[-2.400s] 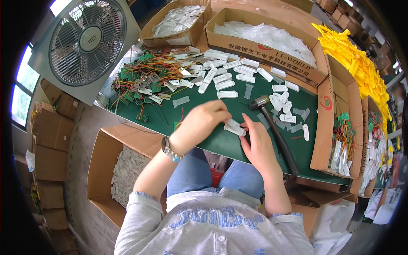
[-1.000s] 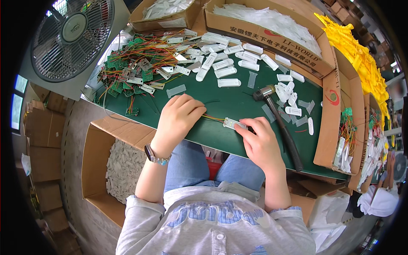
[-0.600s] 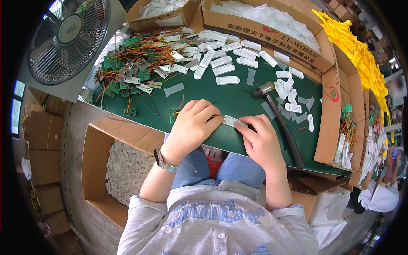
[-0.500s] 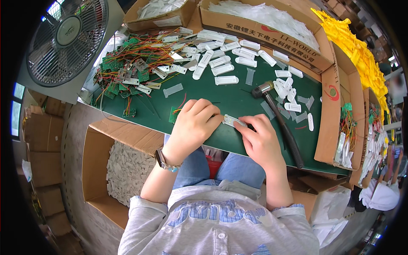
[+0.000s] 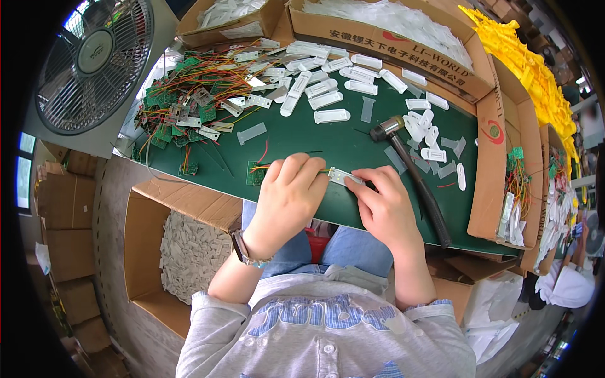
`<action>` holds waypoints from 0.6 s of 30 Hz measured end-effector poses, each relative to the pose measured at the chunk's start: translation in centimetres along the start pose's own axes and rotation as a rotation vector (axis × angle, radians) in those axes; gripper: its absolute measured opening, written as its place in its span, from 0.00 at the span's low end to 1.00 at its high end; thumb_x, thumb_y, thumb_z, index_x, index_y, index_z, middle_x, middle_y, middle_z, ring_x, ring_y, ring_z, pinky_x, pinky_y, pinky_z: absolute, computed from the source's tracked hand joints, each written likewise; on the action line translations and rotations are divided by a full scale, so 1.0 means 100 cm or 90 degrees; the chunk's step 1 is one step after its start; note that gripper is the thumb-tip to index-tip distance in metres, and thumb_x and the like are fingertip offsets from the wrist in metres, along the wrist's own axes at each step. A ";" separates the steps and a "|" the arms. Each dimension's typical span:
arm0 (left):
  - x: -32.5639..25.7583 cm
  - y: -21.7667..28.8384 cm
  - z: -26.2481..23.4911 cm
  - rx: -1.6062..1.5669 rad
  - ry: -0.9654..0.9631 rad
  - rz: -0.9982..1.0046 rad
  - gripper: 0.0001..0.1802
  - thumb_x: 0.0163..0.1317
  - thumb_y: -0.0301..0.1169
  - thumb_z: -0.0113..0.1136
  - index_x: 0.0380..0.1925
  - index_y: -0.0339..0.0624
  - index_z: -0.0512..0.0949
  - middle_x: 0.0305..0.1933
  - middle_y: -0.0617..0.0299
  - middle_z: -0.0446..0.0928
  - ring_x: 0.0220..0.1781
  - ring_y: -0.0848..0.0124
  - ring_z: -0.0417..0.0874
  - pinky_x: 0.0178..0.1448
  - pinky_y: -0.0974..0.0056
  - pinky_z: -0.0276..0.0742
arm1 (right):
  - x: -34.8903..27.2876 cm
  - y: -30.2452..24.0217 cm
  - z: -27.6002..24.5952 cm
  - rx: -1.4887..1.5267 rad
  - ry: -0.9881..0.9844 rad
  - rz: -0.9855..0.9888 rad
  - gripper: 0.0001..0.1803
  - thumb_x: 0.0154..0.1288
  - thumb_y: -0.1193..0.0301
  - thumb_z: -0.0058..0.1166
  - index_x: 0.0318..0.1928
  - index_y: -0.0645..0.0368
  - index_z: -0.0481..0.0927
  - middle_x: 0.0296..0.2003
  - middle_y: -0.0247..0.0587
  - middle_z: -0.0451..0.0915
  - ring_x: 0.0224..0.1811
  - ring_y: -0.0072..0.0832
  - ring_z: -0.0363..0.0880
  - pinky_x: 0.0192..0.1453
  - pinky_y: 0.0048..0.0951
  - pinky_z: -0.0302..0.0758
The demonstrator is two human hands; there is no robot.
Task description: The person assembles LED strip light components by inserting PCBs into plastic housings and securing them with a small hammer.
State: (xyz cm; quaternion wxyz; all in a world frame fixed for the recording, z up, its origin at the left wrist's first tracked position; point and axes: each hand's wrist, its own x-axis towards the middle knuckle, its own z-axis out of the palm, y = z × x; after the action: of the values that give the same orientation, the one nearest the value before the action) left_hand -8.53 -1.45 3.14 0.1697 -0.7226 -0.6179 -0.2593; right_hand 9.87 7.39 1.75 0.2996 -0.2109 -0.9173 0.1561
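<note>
- Left hand (image 5: 291,195) and right hand (image 5: 386,208) pinch a small white casing (image 5: 343,177) from both ends, steadying it over the green surface (image 5: 328,142).
- Hammer (image 5: 409,170) lies just beside (handy reach).

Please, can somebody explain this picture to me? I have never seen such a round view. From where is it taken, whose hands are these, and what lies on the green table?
The picture comes from a wide fisheye camera worn on a person's head, looking down, so straight edges bend. There is no machine: the left hand and right hand are the person's own bare hands. Together they hold a small white plastic strip with thin coloured wires leading to a small green circuit board. On the green table mat lie a black-handled hammer, many white plastic cases and a heap of green boards with coloured wires. Cardboard boxes and a grey fan stand around.
</note>
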 end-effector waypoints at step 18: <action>-0.010 0.000 -0.005 -0.148 -0.070 -0.025 0.12 0.47 0.25 0.63 0.34 0.39 0.82 0.34 0.62 0.78 0.37 0.63 0.79 0.40 0.59 0.79 | -0.001 -0.001 -0.003 0.010 -0.019 0.004 0.22 0.46 0.87 0.60 0.46 0.63 0.86 0.46 0.42 0.80 0.48 0.39 0.78 0.51 0.37 0.80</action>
State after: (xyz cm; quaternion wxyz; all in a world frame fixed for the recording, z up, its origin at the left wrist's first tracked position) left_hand -8.69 -2.52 2.93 0.0457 -0.7386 -0.6060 -0.2920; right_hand 10.08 7.35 2.01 0.2871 -0.2089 -0.9198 0.1670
